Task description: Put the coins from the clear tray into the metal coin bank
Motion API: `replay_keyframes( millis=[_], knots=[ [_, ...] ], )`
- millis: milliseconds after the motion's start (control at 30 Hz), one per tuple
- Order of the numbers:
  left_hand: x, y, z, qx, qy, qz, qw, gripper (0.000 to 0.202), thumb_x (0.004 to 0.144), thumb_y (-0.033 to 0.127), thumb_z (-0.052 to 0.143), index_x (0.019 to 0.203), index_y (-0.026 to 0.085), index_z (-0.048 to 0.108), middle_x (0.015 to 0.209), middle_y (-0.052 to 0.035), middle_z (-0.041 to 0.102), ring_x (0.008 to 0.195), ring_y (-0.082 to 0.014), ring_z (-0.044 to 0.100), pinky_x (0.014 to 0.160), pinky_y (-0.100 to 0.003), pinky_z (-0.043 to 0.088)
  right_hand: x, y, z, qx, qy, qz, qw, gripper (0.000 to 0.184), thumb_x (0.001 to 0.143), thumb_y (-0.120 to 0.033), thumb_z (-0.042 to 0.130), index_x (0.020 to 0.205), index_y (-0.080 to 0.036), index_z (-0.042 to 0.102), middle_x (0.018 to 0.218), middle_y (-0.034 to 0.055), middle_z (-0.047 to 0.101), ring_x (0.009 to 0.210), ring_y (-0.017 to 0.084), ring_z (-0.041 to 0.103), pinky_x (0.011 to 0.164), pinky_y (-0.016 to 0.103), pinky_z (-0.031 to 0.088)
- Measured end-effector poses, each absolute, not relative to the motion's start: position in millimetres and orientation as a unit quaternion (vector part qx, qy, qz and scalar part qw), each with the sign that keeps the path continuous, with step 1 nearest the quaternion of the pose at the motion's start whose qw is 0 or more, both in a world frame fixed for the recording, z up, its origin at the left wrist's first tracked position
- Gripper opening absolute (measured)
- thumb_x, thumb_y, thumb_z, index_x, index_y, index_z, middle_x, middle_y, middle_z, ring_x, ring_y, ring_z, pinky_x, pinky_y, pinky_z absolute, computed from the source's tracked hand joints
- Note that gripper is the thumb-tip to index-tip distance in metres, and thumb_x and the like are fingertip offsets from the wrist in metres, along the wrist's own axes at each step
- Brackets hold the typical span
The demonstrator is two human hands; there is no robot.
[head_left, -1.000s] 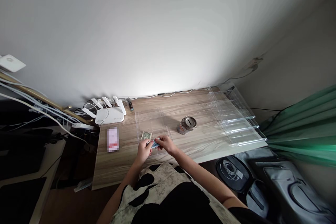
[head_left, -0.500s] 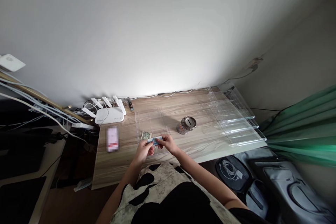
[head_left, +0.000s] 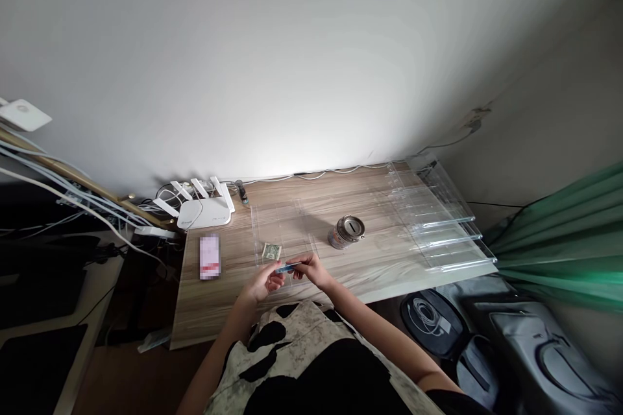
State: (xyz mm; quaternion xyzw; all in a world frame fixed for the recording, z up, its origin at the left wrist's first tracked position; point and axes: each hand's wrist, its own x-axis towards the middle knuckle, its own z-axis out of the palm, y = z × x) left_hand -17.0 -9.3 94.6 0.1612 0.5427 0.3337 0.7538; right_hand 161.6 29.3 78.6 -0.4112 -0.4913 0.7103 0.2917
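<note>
My right hand pinches a narrow blue banknote, which looks folded and is turned nearly edge-on. At its left end, my left hand has its thumb against the note and its other fingers curled. Just beyond my hands a green-grey dollar bill lies flat on a clear plastic tray. To the right of my hands stands a round tin money box, upright, with a slot in its lid and a wire handle.
A white router with several antennas stands at the table's back left, beside a small dark bottle. A blurred pink packet lies in front of it. Stepped clear plastic trays cover the right end. Bags lie below, right.
The blue banknote has turned from showing its broad face to nearly edge-on. My left hand has shifted slightly left and its grip has loosened, while my right hand stays almost in place.
</note>
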Motion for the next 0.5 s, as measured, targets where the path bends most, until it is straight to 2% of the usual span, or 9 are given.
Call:
replay_keyframes(
  millis=[133,200,367,500],
  knots=[
    [-14,-10,95,0.261,0.557,0.343,0.709,0.031,0.064,0.039,0.075,0.074,0.013,0.061,0.059,-0.0014,0.061,0.05,-0.0106,0.056,0.046,-0.021,0.039,163,30,86,-0.394,-0.544,0.692,0.265,0.036,0.065,-0.037,0.072,0.094,-0.016,0.073,0.078,0.0054,0.072,0.064,0.015,0.064,0.06,0.028,0.05],
    [-11,-10,94,0.28,0.568,0.354,0.688,0.034,0.062,0.041,0.076,0.076,0.014,0.06,0.058,-0.0008,0.062,0.051,-0.0121,0.058,0.047,-0.022,0.041,164,30,88,-0.404,-0.537,0.698,0.246,0.041,0.066,-0.042,0.071,0.097,-0.015,0.071,0.078,0.0053,0.072,0.067,0.016,0.066,0.06,0.027,0.05],
    [-6,-11,94,0.324,0.566,0.331,0.681,0.037,0.062,0.047,0.074,0.076,0.016,0.059,0.057,-0.0013,0.062,0.047,-0.0134,0.059,0.045,-0.023,0.043,166,29,89,-0.43,-0.527,0.702,0.211,0.043,0.066,-0.056,0.07,0.072,-0.014,0.066,0.056,0.0013,0.065,0.051,0.012,0.059,0.053,0.025,0.048],
    [-1,-11,98,0.366,0.569,0.316,0.666,0.039,0.065,0.055,0.068,0.069,0.017,0.057,0.048,0.0011,0.057,0.037,-0.0123,0.054,0.036,-0.021,0.038,167,27,91,-0.422,-0.492,0.732,0.21,0.046,0.064,-0.06,0.071,0.071,-0.015,0.064,0.055,-0.0001,0.064,0.048,0.012,0.058,0.051,0.025,0.047]
  ],
)
